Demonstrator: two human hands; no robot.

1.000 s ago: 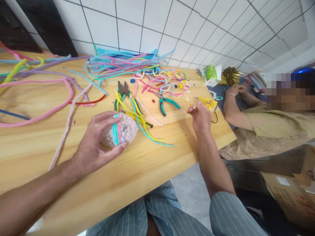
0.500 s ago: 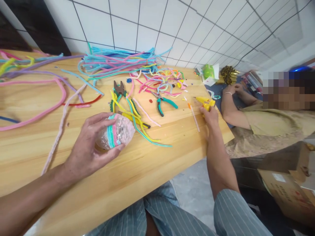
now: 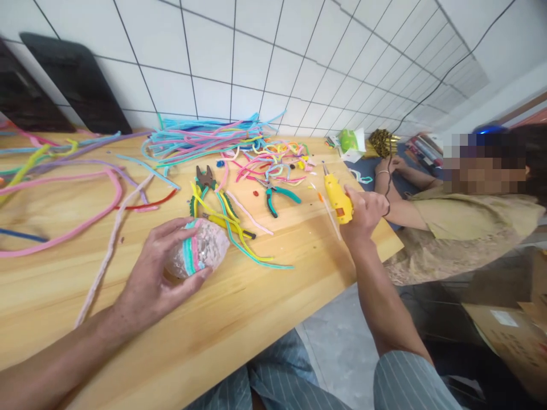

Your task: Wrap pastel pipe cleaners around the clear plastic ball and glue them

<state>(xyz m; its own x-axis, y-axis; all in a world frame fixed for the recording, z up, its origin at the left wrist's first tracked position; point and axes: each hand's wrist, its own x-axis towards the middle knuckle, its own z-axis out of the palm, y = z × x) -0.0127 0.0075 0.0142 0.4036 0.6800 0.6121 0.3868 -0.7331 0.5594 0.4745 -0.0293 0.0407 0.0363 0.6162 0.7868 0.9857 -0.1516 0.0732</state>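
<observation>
- At the left side of the table, I see the left hand curled around an egg-shaped piece, fingers over the top and thumb below, its narrower end towards the right.
- Over on the right, the right hand is closed around the grip of a yellow glue gun, nozzle aimed away from me; gun and piece are well apart.
- As I judge it, the piece is partly covered: green and pink bands lie across its middle, and the end is fuzzy pale pink.
- Between those, a glittery stretch looks bare to me, so covering seems unfinished; the palm hides the other end, and I cannot tell how that looks.
- I make out no glue on the piece at this range.
- Just beyond the piece lie the large pliers and loose yellow stems; the small teal-handled pliers rest further right.
- Against the wall sits a bundle of fuzzy stems, apparently plenty of material left.
- Outermost, I have a co-worker's hands at the blue surface.
</observation>
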